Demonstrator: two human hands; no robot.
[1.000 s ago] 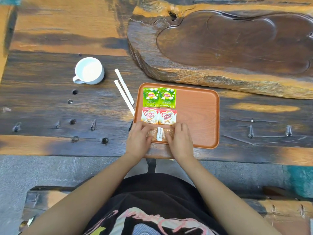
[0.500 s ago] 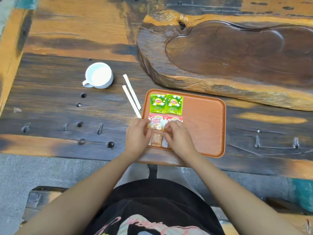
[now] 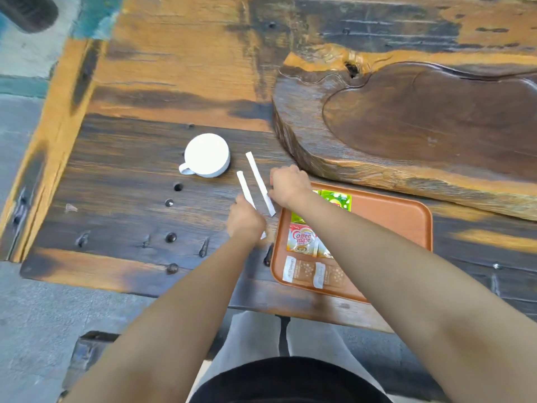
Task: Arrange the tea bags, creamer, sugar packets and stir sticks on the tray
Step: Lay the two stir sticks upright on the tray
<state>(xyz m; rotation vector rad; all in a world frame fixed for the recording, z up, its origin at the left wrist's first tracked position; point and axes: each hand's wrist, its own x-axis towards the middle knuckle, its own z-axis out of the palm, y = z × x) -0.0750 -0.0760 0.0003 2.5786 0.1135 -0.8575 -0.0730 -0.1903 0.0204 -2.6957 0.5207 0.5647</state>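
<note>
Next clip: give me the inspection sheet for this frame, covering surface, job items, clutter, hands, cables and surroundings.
Surface: weathered dark plank table with bolt heads.
Job's things: orange tray holds green tea bags, creamer packets and sugar packets in rows; two white stir sticks lie on the table left of the tray.
Clutter: white cup; carved wooden slab behind the tray.
Hands: left hand on the nearer stick; right hand at the farther stick; grip on either unclear.
Cables: nothing seen.
Surroundings: grey floor; dark object at top left, unidentifiable.
</note>
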